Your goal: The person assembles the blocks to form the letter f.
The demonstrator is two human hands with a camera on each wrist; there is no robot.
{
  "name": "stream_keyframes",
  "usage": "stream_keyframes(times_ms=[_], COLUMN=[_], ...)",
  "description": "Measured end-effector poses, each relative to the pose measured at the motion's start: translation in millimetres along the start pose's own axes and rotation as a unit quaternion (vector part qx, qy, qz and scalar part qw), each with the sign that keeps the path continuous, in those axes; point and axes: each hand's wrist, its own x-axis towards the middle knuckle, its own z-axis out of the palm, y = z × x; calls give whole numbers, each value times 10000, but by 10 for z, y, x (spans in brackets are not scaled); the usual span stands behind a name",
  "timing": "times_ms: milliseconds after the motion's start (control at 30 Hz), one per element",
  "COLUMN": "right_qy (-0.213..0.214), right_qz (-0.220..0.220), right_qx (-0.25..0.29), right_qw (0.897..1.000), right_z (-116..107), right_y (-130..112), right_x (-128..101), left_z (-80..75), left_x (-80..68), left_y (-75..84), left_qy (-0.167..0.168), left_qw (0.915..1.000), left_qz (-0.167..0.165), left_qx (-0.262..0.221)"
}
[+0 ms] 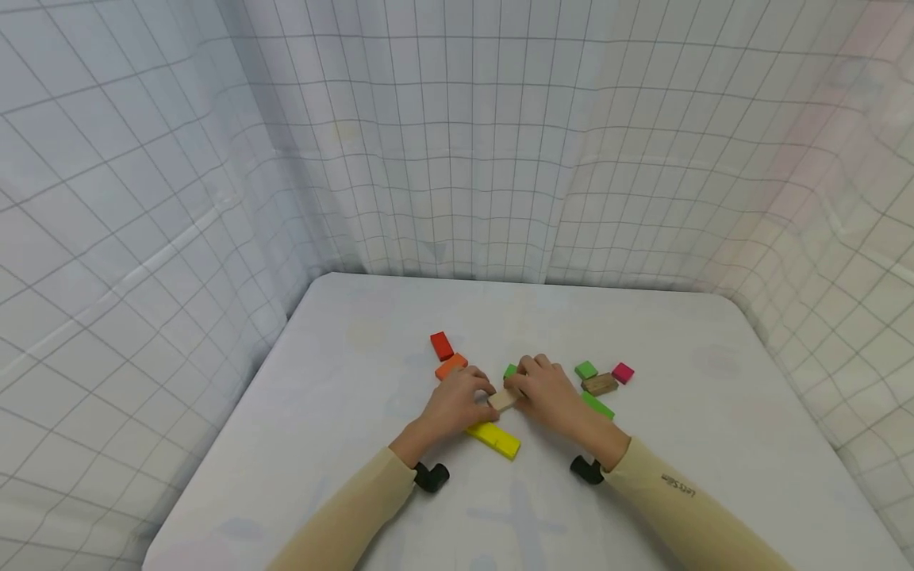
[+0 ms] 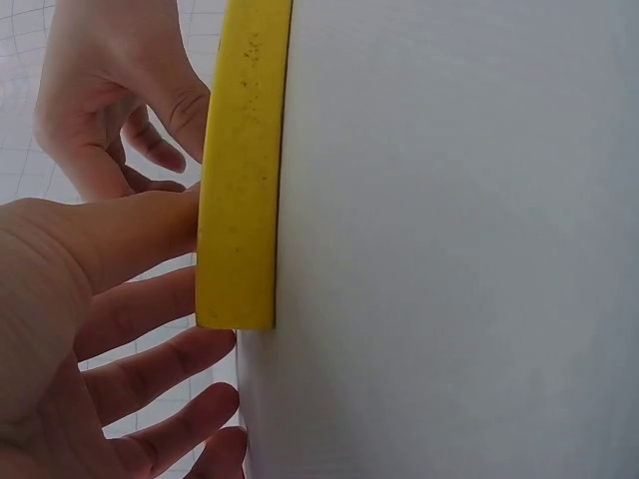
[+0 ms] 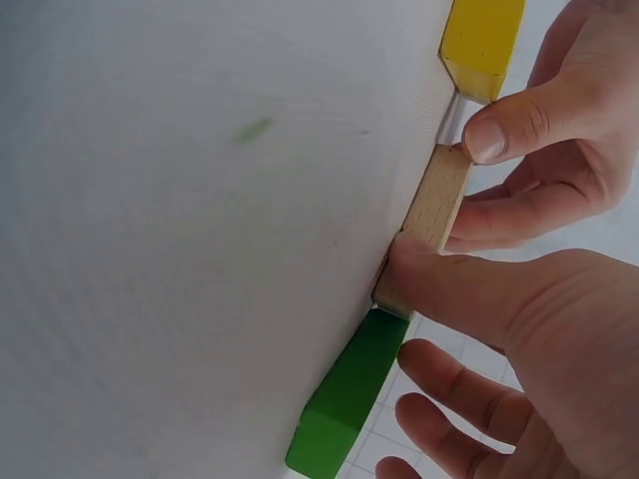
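Note:
A light wooden block (image 1: 504, 399) lies low at the table between both hands. My left hand (image 1: 457, 403) has its thumb and index finger about the block's left end. With thumb and fingers, my right hand (image 1: 553, 400) pinches the other end; the thumb presses the near side of the block (image 3: 436, 200) in the right wrist view. A long yellow block (image 1: 494, 439) lies just nearer than the left hand and hides part of its fingers in the left wrist view. Behind the right fingers shows a bit of a green block (image 1: 510, 371).
Beyond the left hand are an orange block (image 1: 451, 366) and a red block (image 1: 442, 346). Right of the right hand lie a long green block (image 1: 597, 405), a brown wooden block (image 1: 600, 385), a small green block (image 1: 586, 369) and a crimson block (image 1: 623, 373). Gridded curtains (image 1: 457, 159) surround the table.

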Motion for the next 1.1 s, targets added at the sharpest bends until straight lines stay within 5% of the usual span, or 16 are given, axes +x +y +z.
stream_keyframes(times_ms=[400, 667, 933, 1100], right_qy=[70, -88, -374, -631], right_qz=[73, 491, 1001, 1350], right_qx=[326, 1419, 3165, 4356], right_qw=[9994, 9886, 9426, 8877], right_z=[-128, -269, -333, -368], right_y=[23, 83, 165, 181], right_x=[-43, -118, -241, -279], left_z=[0, -80, -86, -46], left_x=[-1, 8, -31, -46], left_y=[22, 146, 332, 423], left_qy=[71, 389, 531, 625], left_qw=[9997, 9985, 9978, 9968], left_qz=[55, 161, 84, 103], left_qx=[-229, -347, -382, -483])
